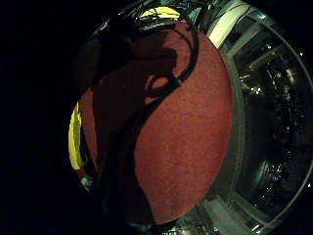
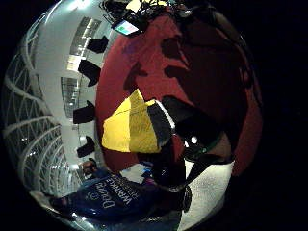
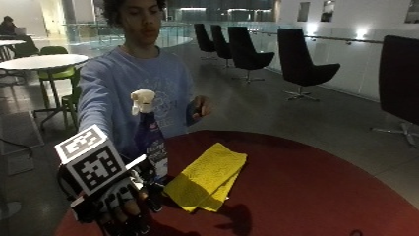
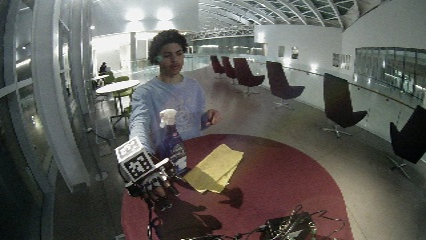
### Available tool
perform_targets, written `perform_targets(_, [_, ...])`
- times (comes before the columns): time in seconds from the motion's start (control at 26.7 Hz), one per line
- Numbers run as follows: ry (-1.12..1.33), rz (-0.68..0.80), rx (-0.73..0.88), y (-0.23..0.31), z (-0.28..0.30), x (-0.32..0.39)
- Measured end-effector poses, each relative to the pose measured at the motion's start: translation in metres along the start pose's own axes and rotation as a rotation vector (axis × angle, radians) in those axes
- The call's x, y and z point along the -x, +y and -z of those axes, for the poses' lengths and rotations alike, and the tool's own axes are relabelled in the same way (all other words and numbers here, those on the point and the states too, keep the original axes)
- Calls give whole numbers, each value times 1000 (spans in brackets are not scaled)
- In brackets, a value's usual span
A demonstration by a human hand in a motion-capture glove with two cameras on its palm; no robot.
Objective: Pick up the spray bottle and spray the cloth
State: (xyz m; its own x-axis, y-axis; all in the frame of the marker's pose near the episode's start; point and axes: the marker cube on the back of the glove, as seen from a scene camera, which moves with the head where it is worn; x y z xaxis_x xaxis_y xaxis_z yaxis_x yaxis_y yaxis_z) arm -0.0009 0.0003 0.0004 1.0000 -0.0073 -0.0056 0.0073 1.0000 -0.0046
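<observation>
A blue spray bottle (image 3: 150,142) with a white trigger head stands upright near the left edge of the round red table (image 3: 314,196). Just to its right a folded yellow cloth (image 3: 206,177) lies flat. My gloved right hand (image 3: 121,201) hovers in front of the bottle, nearer the camera, with its fingers hanging down and holding nothing. The wide outside view shows the same: hand (image 4: 152,182), bottle (image 4: 174,147), cloth (image 4: 214,167). In the thumb side palm view the bottle's label (image 2: 108,197) and the cloth (image 2: 130,127) lie close together. A strip of the cloth (image 1: 74,142) shows in the little finger side view.
The person's bare left hand (image 3: 199,105) is raised at chest height behind the table. A black device with cables (image 4: 286,227) sits at the table's near edge. Black chairs (image 3: 298,61) stand on the floor beyond. The table's left edge lies beside my hand.
</observation>
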Motion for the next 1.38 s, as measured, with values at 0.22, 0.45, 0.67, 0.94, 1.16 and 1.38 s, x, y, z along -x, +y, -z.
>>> perform_targets(0.22, [8, 11, 8, -1, -2, 2])
perform_targets(0.45, [-3, 10, 8, 0, -2, 1])
perform_targets(0.67, [-10, 10, 0, 1, 1, -1])
perform_targets(0.94, [-35, 31, 2, 9, 3, 0])
perform_targets(1.16, [-134, 78, -1, 29, 7, 1])
perform_targets(1.38, [-356, 129, -52, 66, 15, 3])
